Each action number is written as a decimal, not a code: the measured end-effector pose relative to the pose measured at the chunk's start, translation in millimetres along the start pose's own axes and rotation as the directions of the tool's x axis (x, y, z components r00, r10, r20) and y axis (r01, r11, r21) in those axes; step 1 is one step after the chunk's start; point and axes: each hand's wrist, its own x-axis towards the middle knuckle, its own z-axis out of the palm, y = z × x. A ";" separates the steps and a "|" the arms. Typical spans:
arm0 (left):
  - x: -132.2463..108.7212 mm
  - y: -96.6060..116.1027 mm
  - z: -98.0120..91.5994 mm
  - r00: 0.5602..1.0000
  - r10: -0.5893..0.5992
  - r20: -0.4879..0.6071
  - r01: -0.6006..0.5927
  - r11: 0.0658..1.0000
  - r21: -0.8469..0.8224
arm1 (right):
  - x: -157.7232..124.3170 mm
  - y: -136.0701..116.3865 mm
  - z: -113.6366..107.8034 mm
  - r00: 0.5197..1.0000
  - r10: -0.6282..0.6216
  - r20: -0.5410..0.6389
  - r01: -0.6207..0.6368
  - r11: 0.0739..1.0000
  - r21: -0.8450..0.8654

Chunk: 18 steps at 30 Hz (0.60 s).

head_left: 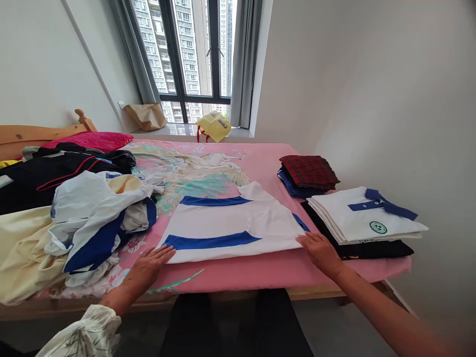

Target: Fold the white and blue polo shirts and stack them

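Observation:
A white shirt (211, 221) with blue panels lies spread across the bed in front of me, partly folded, its long near edge facing me. My left hand (154, 260) rests on its near left corner, fingers stretched out. At the near right corner, my right hand (319, 249) lies on the fabric by the shoulder end, with its fingers extended. Neither hand visibly lifts the cloth. Beyond my right hand sits a stack of folded shirts, topped by a white polo shirt (334, 212) with a blue collar and a green round badge.
A rumpled pile of white-and-blue clothes (92, 213) and dark garments (63, 168) covers the bed's left side. Folded red plaid cloth (309, 171) lies at the back right. Near the window are a yellow bag (214, 126) and a brown paper bag (146, 116).

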 end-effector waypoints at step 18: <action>13.5 124.9 23.7 0.992 0.056 -0.113 -0.066 0.994 -0.086 | 14.2 -218.1 -0.3 0.999 0.046 -0.002 -0.040 0.891 0.452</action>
